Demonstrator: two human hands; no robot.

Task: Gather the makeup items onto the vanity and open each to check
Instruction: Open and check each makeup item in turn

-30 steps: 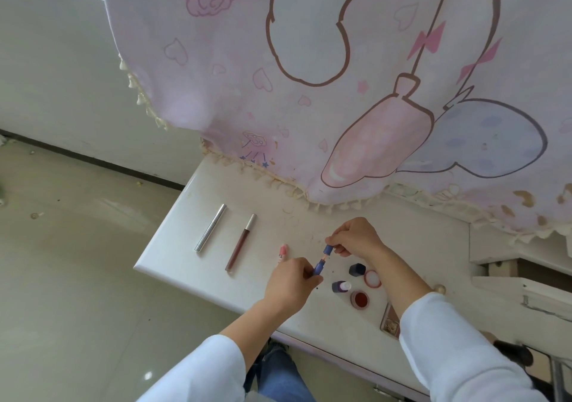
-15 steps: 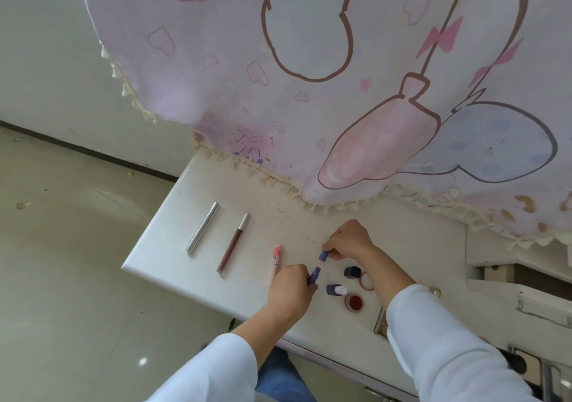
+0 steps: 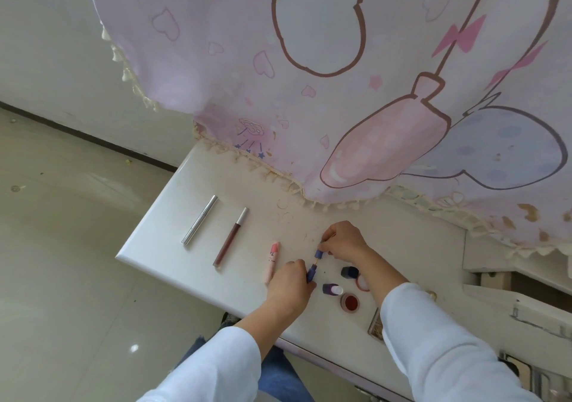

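Note:
On the white vanity top [image 3: 173, 247] my left hand [image 3: 289, 284] grips the blue tube [image 3: 311, 271] of a small lip product. My right hand [image 3: 342, 240] pinches its blue cap [image 3: 318, 253], pulled a little off, with a thin wand showing between the two parts. Beside my left hand lies a pink crayon-shaped stick [image 3: 272, 261]. Further left lie a brown lip gloss [image 3: 230, 237] and a silver tube [image 3: 199, 219]. Near my right wrist sit a dark cap [image 3: 349, 271], a purple bottle [image 3: 331, 288] and an open red pot [image 3: 349, 302].
A pink cartoon-printed cloth [image 3: 340, 76] with a tasselled fringe hangs over the back of the vanity. A small compact [image 3: 375, 324] lies at the front edge by my right sleeve. Shelf edges [image 3: 510, 302] stand to the right. Pale floor [image 3: 62, 247] lies to the left.
The cap and the tube have come slightly apart, showing the wand. The view has shifted a little; both hands stay over the same spot.

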